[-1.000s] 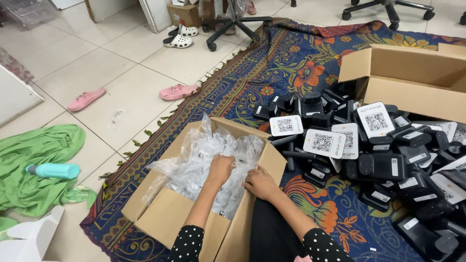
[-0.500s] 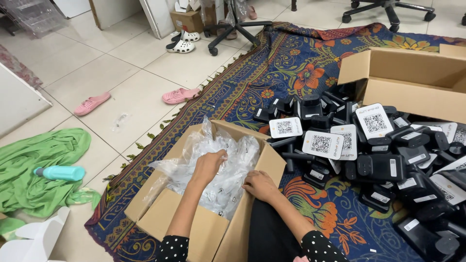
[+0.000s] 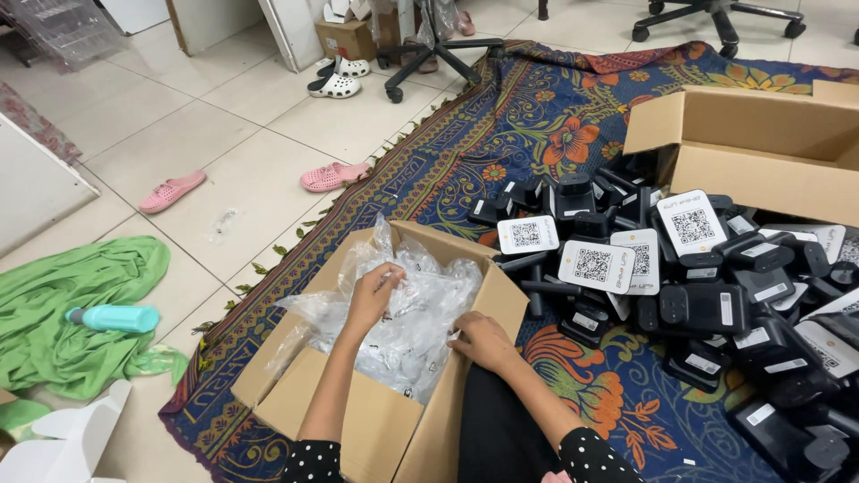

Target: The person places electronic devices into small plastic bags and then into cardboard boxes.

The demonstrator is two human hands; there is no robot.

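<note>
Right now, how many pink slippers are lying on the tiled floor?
2. One pink slipper lies on the tiles at the left; the other pink slipper sits near the rug's edge. More could be out of view.

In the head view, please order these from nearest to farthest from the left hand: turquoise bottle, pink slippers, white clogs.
From the left hand:
1. Pink slippers, on the tiles above it.
2. Turquoise bottle, far left on green cloth.
3. White clogs, farthest, near the top.

The clear plastic bags (image 3: 407, 313) hide the carton's (image 3: 358, 420) contents; the second box (image 3: 761, 152) is cut off.
</note>
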